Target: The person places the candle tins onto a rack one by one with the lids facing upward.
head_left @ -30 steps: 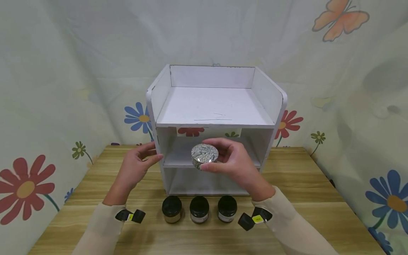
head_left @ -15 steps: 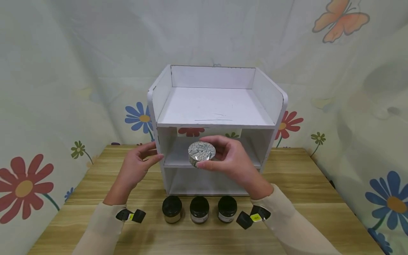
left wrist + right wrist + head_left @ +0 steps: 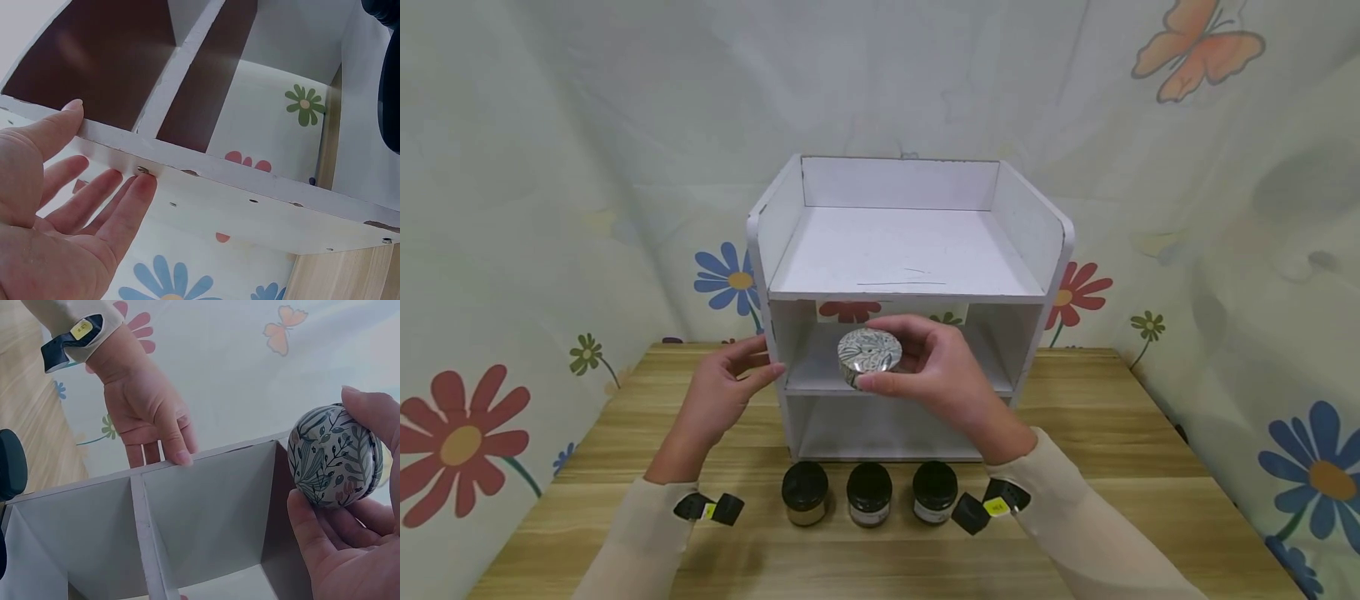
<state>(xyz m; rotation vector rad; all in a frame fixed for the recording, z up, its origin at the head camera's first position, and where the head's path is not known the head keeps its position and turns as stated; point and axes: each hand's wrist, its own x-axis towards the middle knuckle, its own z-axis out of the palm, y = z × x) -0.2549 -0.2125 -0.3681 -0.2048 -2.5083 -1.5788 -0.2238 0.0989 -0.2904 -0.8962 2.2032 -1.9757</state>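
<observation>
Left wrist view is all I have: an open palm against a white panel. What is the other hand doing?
Observer: The right hand grips a round tin with a leaf pattern, in front of the white shelf unit.
Operator: Is the tin resting on a shelf?
Observer: No, it is held in the air at the level of the middle shelf.
Operator: Anything on the table?
Observer: Three dark-lidded jars stand in a row on the wooden table in front of the unit.

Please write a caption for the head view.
Right hand holds patterned tin before white shelf; left hand steadies it.
</observation>
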